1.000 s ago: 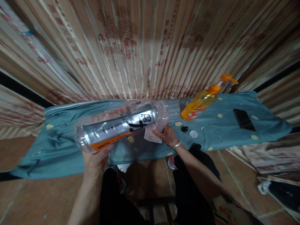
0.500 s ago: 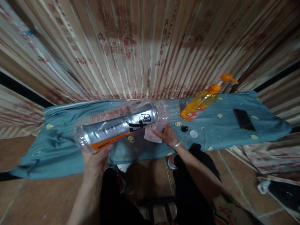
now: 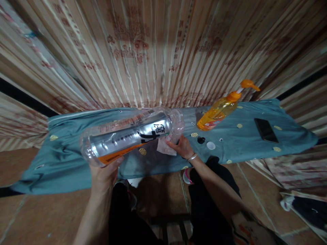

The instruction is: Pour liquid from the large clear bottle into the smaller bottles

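Note:
A large clear plastic bottle [image 3: 127, 136] with a silver and orange label lies tilted across my view, its neck end up to the right. My left hand [image 3: 106, 172] grips it from below near the base, thumb along the orange strip. At the neck end, my right hand [image 3: 182, 147] holds a white tissue [image 3: 166, 147] against the bottle; some of its fingers are hidden behind the plastic. Just right of that hand, a small black cap [image 3: 201, 140] and a white round lid [image 3: 211, 145] lie on the cloth.
A blue-green patterned cloth [image 3: 68, 143] covers the narrow table. An orange pump bottle [image 3: 216, 114], part full of yellow-orange liquid, stands at the back right. A dark phone [image 3: 266, 130] lies farther right. Behind the table hangs a pleated curtain [image 3: 153, 51].

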A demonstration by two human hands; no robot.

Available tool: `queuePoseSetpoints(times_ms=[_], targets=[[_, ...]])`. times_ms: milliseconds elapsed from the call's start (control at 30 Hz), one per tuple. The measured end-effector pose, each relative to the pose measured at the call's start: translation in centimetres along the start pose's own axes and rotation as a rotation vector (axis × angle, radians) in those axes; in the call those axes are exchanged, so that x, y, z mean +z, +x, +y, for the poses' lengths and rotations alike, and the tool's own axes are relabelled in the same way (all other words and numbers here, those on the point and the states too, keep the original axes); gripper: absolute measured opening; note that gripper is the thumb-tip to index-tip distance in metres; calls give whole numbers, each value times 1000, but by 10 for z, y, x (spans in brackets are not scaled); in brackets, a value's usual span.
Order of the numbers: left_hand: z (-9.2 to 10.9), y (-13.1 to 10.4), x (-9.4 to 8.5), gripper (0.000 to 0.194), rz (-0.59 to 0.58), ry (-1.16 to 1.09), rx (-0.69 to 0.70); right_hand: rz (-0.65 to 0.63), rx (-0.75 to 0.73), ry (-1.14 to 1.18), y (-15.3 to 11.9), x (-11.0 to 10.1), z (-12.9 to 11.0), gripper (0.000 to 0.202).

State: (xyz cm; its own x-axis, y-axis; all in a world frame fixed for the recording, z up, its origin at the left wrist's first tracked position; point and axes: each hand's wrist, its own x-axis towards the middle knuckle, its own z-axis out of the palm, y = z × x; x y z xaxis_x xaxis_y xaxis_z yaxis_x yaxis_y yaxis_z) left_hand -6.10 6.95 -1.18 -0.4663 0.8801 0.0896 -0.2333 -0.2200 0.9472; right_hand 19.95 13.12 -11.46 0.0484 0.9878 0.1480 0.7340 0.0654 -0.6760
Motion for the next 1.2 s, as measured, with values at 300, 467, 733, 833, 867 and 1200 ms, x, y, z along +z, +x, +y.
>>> queuePoseSetpoints(times_ms=[300,467,733,833,867,1200], targets=[[0,0,0,66,-11,25,1,-8,10,-56,0,0,-2,40],[0,0,-1,64,1,-6,-19,7,-4,-25,1,3,3,43],[0,0,0,65,5,-44,-19,21,-3,2,1,5,4,49],[0,0,0,66,-4,-34,-12,0,3,9,0,1,1,51],[0,0,0,66,-1,-27,-9,-4,3,9,0,0,-1,51],[-2,2,-1,62,6,-36,1,-6,-8,-55,2,5,4,52]])
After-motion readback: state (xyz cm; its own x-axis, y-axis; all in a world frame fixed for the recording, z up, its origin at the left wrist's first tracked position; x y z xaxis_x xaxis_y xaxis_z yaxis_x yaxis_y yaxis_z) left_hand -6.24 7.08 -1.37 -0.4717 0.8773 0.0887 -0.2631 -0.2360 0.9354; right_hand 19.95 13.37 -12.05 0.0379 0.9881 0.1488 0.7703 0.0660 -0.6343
